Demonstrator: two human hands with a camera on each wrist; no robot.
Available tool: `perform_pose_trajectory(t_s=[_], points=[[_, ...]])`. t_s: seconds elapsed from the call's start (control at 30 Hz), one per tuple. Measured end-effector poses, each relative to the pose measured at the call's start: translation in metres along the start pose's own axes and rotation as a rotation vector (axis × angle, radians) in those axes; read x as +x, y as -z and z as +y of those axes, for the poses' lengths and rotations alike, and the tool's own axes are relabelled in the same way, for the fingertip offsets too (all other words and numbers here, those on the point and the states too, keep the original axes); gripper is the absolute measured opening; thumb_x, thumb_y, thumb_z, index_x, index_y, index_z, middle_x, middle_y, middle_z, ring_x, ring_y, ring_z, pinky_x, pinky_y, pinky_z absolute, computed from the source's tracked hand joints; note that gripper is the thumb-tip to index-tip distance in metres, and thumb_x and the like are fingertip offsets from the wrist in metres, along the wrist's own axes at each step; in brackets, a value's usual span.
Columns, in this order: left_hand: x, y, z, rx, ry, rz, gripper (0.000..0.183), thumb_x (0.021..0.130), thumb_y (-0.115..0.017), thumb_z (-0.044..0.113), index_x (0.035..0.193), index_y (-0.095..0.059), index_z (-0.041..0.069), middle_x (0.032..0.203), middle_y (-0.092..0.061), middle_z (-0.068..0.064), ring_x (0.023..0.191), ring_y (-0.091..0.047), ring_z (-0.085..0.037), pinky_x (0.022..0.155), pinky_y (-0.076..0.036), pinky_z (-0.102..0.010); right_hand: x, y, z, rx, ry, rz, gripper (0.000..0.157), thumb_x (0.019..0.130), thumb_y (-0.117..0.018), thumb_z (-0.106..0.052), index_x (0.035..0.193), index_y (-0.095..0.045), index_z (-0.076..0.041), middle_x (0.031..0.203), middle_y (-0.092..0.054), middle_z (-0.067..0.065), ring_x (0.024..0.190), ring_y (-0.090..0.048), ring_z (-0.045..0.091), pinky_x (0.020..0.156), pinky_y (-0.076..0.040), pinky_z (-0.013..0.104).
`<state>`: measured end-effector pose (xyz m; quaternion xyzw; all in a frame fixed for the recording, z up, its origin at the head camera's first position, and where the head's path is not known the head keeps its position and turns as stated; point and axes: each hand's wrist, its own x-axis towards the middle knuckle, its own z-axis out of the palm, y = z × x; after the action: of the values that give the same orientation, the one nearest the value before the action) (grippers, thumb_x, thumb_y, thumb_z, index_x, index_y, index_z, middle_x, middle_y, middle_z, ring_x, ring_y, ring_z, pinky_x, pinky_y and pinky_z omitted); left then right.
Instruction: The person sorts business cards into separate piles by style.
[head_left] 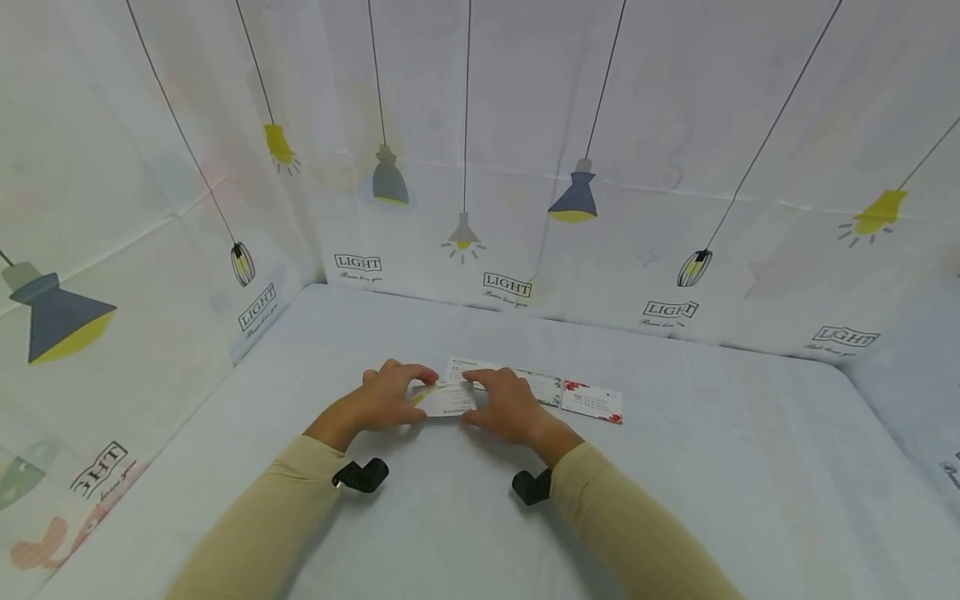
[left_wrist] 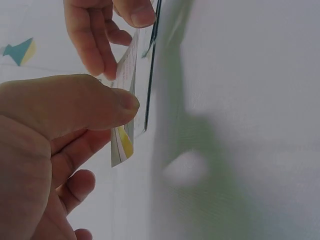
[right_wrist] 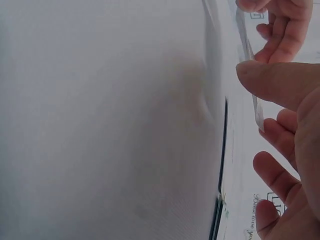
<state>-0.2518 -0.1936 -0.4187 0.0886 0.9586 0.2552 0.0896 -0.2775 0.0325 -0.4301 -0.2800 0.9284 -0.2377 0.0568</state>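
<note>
A white card (head_left: 448, 402) printed with small text and a yellow curve at one end is held between my two hands, above the table. My left hand (head_left: 384, 397) pinches its left end with thumb and fingers; in the left wrist view the yellow-marked end of the card (left_wrist: 124, 142) shows below the thumb. The right hand (head_left: 510, 408) grips the other end, and in the right wrist view the card (right_wrist: 258, 112) is seen nearly edge-on. Just behind lies a row of printed cards, one with green leaves (head_left: 546, 388) and one with red flowers (head_left: 592, 402).
Another white card (head_left: 465, 365) in the row lies partly behind the hands. The row's near edge looks dark in both wrist views. A white cloth covers the table (head_left: 712, 467), and a curtain (head_left: 510, 100) with printed lamps stands along its back and left sides.
</note>
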Motion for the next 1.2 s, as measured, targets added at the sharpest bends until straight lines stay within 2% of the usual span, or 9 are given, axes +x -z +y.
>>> perform_pose_trajectory(t_s=[0.23,0.37,0.63,0.87,1.0,1.2], points=[[0.005,0.002,-0.001,-0.006,-0.016,0.017,0.057,0.082,-0.080,0.024,0.136,-0.061,0.022,0.140,-0.047,-0.013,0.111,-0.037,-0.035,0.078,-0.033,-0.044,-0.001,0.003,0.007,0.074,-0.055,0.039,0.059,0.089,-0.077,-0.030,0.141,-0.057,-0.015,0.135,-0.057,0.007,0.116,-0.050,0.026,0.101,-0.041,0.046],[0.012,0.003,-0.007,-0.013,-0.034,0.037,0.055,0.084,-0.078,0.026,0.136,-0.060,0.019,0.139,-0.050,-0.008,0.118,-0.038,-0.033,0.084,-0.031,-0.047,-0.002,0.003,0.011,0.107,-0.097,0.081,0.058,0.088,-0.078,-0.031,0.141,-0.057,-0.016,0.135,-0.057,0.006,0.115,-0.050,0.025,0.099,-0.043,0.045],[0.039,0.000,-0.010,-0.041,-0.087,0.080,0.054,0.088,-0.077,0.024,0.138,-0.059,0.015,0.138,-0.056,-0.003,0.131,-0.039,-0.030,0.096,-0.027,-0.054,0.005,0.005,0.021,-0.066,-0.118,0.126,0.059,0.089,-0.076,-0.037,0.141,-0.058,-0.016,0.139,-0.059,0.005,0.128,-0.044,0.029,0.104,-0.032,0.050],[0.057,-0.006,-0.012,-0.152,-0.056,0.081,0.055,0.091,-0.075,0.020,0.142,-0.056,0.018,0.146,-0.052,-0.001,0.142,-0.034,-0.030,0.109,-0.020,-0.062,0.015,0.004,0.028,-0.088,-0.154,0.115,0.059,0.092,-0.073,-0.035,0.144,-0.054,-0.013,0.143,-0.055,0.007,0.131,-0.043,0.031,0.104,-0.031,0.052],[0.065,-0.010,-0.014,-0.207,-0.030,0.080,0.054,0.092,-0.073,0.018,0.143,-0.055,0.018,0.148,-0.050,-0.002,0.144,-0.032,-0.028,0.112,-0.020,-0.060,0.020,0.004,0.029,-0.075,-0.175,0.104,0.059,0.093,-0.071,-0.034,0.145,-0.052,-0.013,0.145,-0.053,0.008,0.133,-0.041,0.032,0.106,-0.030,0.054],[0.074,-0.019,-0.020,-0.276,-0.059,0.050,0.054,0.091,-0.070,0.013,0.142,-0.054,0.012,0.147,-0.051,-0.007,0.143,-0.035,-0.028,0.113,-0.026,-0.049,0.026,0.002,0.034,-0.069,-0.216,0.089,0.058,0.093,-0.070,-0.034,0.145,-0.054,-0.013,0.143,-0.055,0.008,0.132,-0.041,0.033,0.103,-0.031,0.053]])
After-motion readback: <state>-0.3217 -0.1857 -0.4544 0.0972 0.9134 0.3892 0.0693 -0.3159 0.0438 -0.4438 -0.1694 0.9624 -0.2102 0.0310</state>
